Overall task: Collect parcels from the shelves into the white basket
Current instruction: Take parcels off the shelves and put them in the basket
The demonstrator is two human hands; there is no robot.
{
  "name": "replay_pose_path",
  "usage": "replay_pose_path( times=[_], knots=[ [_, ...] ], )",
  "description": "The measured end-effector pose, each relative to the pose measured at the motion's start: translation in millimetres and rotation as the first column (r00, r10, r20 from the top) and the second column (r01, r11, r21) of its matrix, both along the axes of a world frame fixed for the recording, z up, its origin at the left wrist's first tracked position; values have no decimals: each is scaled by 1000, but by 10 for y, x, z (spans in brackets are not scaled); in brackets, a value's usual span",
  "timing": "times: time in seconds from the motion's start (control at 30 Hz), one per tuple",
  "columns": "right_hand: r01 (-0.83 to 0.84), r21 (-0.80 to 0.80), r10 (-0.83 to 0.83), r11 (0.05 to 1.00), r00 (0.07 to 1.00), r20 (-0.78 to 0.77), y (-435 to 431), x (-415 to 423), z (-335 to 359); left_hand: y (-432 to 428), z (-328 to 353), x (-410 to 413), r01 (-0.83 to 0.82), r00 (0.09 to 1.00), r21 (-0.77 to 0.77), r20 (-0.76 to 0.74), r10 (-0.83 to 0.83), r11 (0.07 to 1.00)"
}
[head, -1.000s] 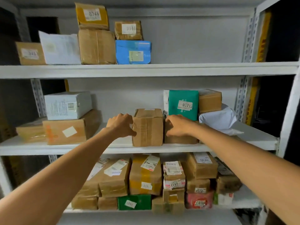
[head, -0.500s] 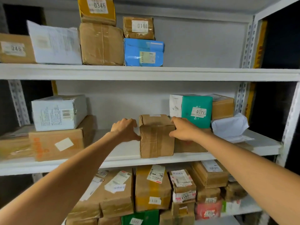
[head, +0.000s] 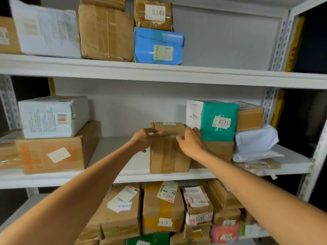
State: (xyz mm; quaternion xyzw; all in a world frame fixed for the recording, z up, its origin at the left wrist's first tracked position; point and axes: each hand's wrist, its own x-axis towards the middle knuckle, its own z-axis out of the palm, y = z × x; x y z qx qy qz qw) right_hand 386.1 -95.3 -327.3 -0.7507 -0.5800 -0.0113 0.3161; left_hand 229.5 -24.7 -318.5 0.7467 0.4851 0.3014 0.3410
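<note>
A taped brown cardboard parcel (head: 169, 154) stands upright at the front of the middle shelf (head: 159, 175). My left hand (head: 144, 141) grips its upper left edge, fingers curled over the top corner. My right hand (head: 192, 143) grips its upper right edge, fingers reaching onto the top face. The white basket is out of view.
Right of the parcel sit a teal parcel marked 0371 (head: 219, 121), a brown box (head: 249, 115) and a white bag (head: 254, 142). A white box (head: 53, 116) on a large carton (head: 56, 152) lies left. The top shelf holds a blue parcel (head: 158, 45); several parcels fill the bottom shelf.
Both hands rose from the parcel's sides to its top corners and closed on them. The camera moved closer and tilted up.
</note>
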Motion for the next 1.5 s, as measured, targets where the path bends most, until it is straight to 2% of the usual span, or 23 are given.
replay_pose_path(
  times=[0.07, 0.23, 0.3, 0.4, 0.5, 0.53, 0.57, 0.63, 0.7, 0.77, 0.87, 1.03, 1.2, 1.37, 1.5],
  knots=[
    [-7, 51, 7, 999, 1000, 6, 70, 70, -10, 31, -48, -25, -9, 999, -6, 42, 9, 1000],
    [-69, 125, 72, 990, 997, -19, 234, 77, -3, 115, -169, -232, -38, 999, 166, -23, 43, 985],
    [-103, 167, 105, 981, 995, -3, 287, -47, -48, 108, -194, -385, -79, 997, 181, -4, 81, 980],
    [-126, 273, 119, 954, 992, 43, 326, -263, -128, 106, -137, -635, -149, 989, 142, 40, 144, 979],
    [-78, 310, 32, 947, 988, 152, 319, -398, -115, 146, -59, -733, -150, 984, -6, 100, 150, 989],
    [-64, 300, 23, 952, 990, 139, 333, -405, -97, 161, -37, -708, -150, 981, -46, 120, 154, 988],
    [-54, 283, 35, 958, 997, 70, 360, -390, -68, 177, -16, -669, -155, 978, -69, 132, 163, 986],
    [-48, 194, 82, 980, 982, -171, 447, -323, 3, 204, 34, -573, -177, 972, -102, 137, 190, 979],
    [-66, 32, 74, 997, 908, -412, 514, -257, 77, 224, 85, -520, -188, 974, -158, 100, 206, 969],
    [-82, -87, 22, 993, 840, -543, 562, -191, 142, 218, 102, -497, -144, 985, -287, 48, 164, 947],
    [-88, -154, -13, 984, 832, -555, 630, -100, 231, 181, 93, -406, -81, 995, -407, 27, 101, 910],
    [-247, -168, 21, 954, 617, -787, 689, -72, 149, 292, 81, -333, -57, 983, -453, 130, 130, 890],
    [-309, -115, 68, 944, 522, -850, 727, -110, 20, 473, -21, -528, -17, 962, -516, 226, 155, 856],
    [-368, -80, 121, 927, 491, -863, 684, -57, 3, 450, -21, -534, -8, 954, -501, 254, 156, 865],
    [-438, 35, 253, 898, 451, -856, 593, -30, -13, 394, -15, -560, -32, 967, -392, 220, 128, 920]
  ],
)
